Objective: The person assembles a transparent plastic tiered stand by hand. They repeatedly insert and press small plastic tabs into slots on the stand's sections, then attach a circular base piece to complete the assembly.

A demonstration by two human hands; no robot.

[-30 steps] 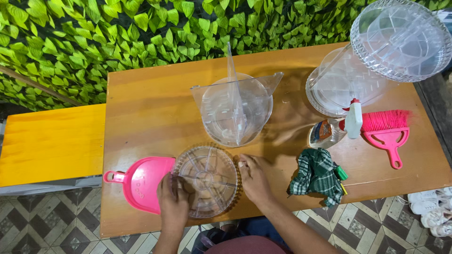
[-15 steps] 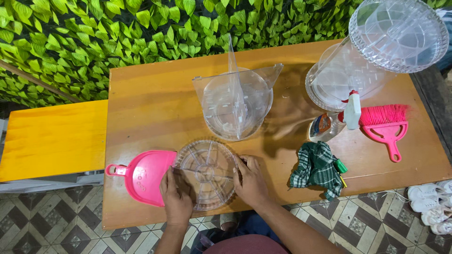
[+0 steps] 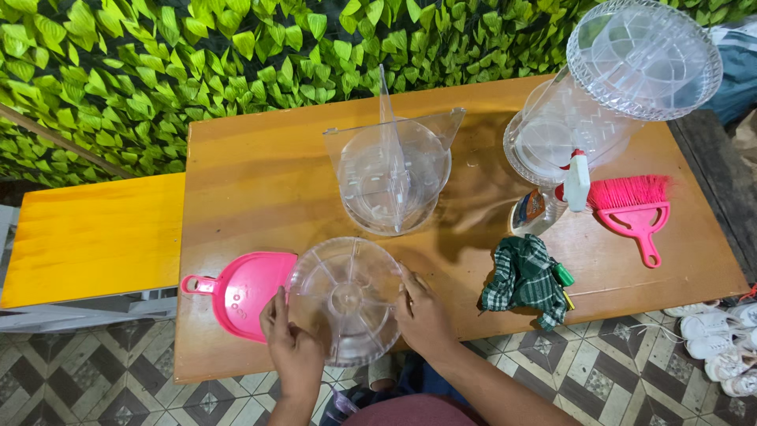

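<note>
Hands (image 3: 359, 335) (both) on clear divided tray (image 3: 344, 300)

A wooden table (image 3: 260, 173) stands against a far wall of green leaves (image 3: 197, 71); a yellow bench (image 3: 87, 237) adjoins its left; patterned tile floor (image 3: 79, 386) lies near.

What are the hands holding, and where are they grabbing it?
A round clear plastic tray. The left hand grips its left rim and the right hand its right rim, over the wooden table.
</note>
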